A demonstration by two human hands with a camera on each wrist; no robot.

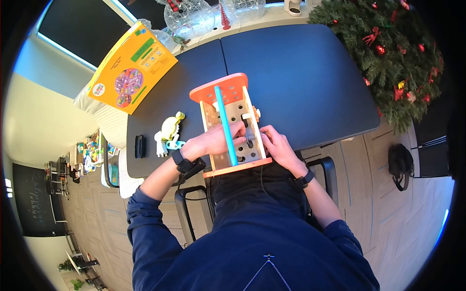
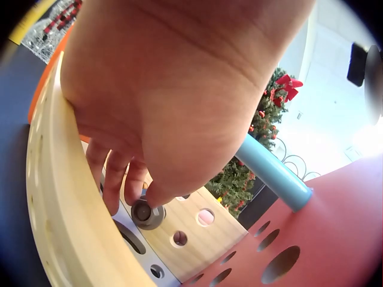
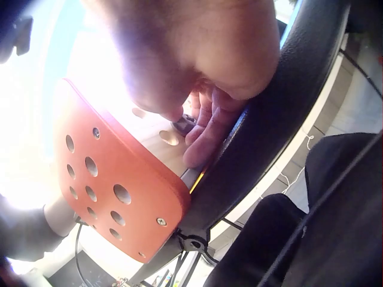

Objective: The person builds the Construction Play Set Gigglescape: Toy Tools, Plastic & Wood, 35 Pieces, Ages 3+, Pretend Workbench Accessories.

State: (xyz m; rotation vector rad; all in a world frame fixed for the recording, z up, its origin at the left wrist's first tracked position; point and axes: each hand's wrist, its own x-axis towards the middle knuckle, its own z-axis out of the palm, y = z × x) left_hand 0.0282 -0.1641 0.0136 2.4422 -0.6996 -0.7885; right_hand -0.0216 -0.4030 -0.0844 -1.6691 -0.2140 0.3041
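A toy wooden toolbox (image 1: 210, 116) with orange-red end panels and a blue handle bar (image 1: 219, 104) stands at the table's near edge. My left hand (image 1: 213, 140) reaches under the bar into the box. Its thumb and fingers pinch a grey toy nut (image 2: 145, 215) at the inner side of the right wall, over a pale grey slotted strip (image 2: 164, 269). Outside that same wall, my right hand (image 1: 280, 149) pinches a dark grey toy bolt (image 3: 184, 124) between thumb and fingers; the fingers partly hide it. An orange-and-cream fastener (image 1: 255, 115) sticks through the wall farther along.
On the dark table (image 1: 291, 63), a yellow-green and white toy figure (image 1: 170, 130) with a turquoise piece (image 1: 174, 144) lies to the left, beside a small black case (image 1: 140, 146). A yellow box (image 1: 131, 68) stands at the back left. A decorated Christmas tree (image 1: 383, 53) borders the right side.
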